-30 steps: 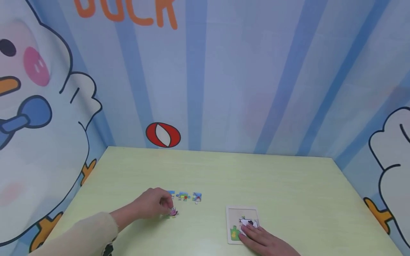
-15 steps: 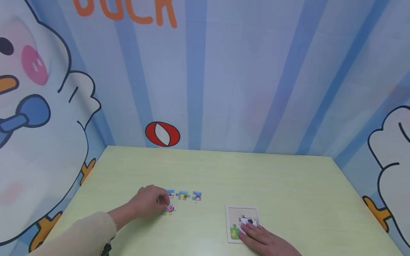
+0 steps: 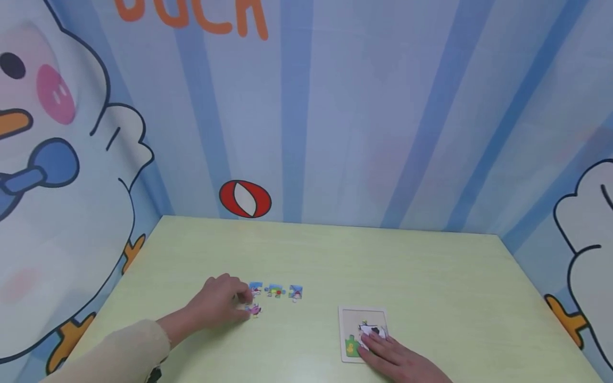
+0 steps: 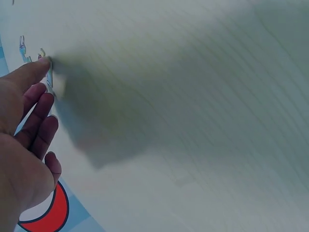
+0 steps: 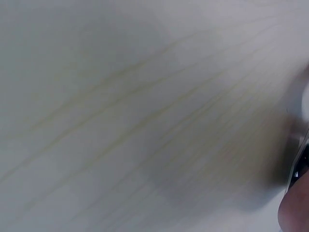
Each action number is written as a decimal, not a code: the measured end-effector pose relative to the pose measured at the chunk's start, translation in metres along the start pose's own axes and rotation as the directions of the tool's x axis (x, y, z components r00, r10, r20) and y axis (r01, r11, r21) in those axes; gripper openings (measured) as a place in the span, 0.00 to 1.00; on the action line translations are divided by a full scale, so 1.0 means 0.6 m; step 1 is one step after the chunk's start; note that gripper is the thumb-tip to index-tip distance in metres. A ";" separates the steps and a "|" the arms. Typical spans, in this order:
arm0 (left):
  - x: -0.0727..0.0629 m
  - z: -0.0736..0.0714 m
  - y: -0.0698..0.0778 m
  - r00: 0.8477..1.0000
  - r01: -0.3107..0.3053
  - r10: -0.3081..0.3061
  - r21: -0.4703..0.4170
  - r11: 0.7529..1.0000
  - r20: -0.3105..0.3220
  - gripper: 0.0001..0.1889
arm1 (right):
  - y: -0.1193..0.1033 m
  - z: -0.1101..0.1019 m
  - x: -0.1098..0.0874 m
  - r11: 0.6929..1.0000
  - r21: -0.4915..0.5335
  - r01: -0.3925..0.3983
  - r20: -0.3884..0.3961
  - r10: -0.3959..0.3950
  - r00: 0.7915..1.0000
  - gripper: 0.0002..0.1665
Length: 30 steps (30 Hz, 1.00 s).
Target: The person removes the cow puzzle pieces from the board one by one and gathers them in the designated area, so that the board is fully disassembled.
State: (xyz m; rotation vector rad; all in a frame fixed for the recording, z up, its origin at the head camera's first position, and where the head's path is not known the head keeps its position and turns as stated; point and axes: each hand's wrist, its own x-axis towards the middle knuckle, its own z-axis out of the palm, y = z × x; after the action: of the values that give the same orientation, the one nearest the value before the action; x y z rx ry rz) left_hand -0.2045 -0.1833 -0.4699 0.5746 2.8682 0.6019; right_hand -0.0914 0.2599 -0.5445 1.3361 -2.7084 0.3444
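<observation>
My left hand [image 3: 220, 301] is at the pink-figured puzzle piece [image 3: 255, 309], thumb and index finger spread apart at its left side. In the left wrist view, the left hand [image 4: 26, 111] touches the pieces with one fingertip, and its other fingers are loosely bent. My right hand [image 3: 399, 361] rests with extended fingers on the pale puzzle board [image 3: 349, 319], partly covering the white cow piece [image 3: 367, 330]. A green piece [image 3: 351, 348] lies in the board's lower left corner. Only a bit of the right hand [image 5: 294, 208] enters the right wrist view.
Behind the pink piece lie a blue puzzle piece [image 3: 256, 286], a green-and-blue piece [image 3: 275, 290] and a windmill-like piece [image 3: 295, 291] in a row. The pale yellow table [image 3: 407, 266] meets a striped blue backdrop [image 3: 345, 106] at its back edge.
The left hand has drawn the pink piece slightly left and back, towards the spot below the leftmost piece of the row. Its thumb and index finger have spread. The right hand has stayed on the board.
</observation>
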 end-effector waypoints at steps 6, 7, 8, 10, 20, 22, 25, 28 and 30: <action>-0.001 0.001 0.000 1.000 -0.008 0.008 0.009 1.000 -0.006 0.11 | 0.002 0.000 0.000 1.000 -0.013 0.011 -0.016 -0.011 1.000 0.44; -0.001 0.002 -0.001 1.000 -0.012 0.012 0.011 1.000 -0.007 0.11 | 0.002 0.000 -0.001 1.000 -0.019 0.015 -0.023 -0.015 1.000 0.44; -0.001 0.002 -0.001 1.000 -0.018 0.018 0.014 1.000 -0.009 0.10 | 0.002 0.001 -0.001 0.999 -0.027 0.019 -0.029 -0.019 0.999 0.44; -0.002 0.003 -0.001 1.000 -0.027 0.027 0.019 0.999 -0.014 0.10 | 0.002 0.001 -0.001 0.999 -0.043 0.024 -0.040 -0.025 0.999 0.45; -0.001 0.006 -0.010 0.999 -0.043 0.044 0.035 0.998 -0.027 0.10 | 0.000 0.001 -0.001 0.998 -0.056 0.019 -0.044 -0.021 0.999 0.45; -0.001 0.006 -0.010 0.999 -0.044 0.045 0.033 0.998 -0.026 0.10 | 0.000 0.002 -0.001 0.998 -0.055 0.019 -0.045 -0.022 0.999 0.45; -0.002 0.006 -0.010 0.998 -0.048 0.049 0.032 0.998 -0.026 0.10 | -0.001 0.001 -0.002 0.999 -0.050 0.016 -0.045 -0.019 0.999 0.45; -0.004 0.005 -0.010 0.999 -0.045 0.046 0.034 0.998 -0.025 0.10 | -0.003 0.000 -0.001 0.999 -0.038 0.007 -0.031 -0.008 0.999 0.45; -0.005 0.005 -0.010 0.999 -0.047 0.048 0.036 0.998 -0.026 0.10 | -0.004 -0.001 -0.001 1.000 -0.031 -0.001 -0.021 0.001 1.000 0.45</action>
State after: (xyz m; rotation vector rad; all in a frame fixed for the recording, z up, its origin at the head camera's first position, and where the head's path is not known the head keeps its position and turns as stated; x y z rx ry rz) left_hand -0.2028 -0.1884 -0.4745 0.6462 2.9038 0.5709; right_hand -0.0891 0.2592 -0.5437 1.3157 -2.6860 0.3134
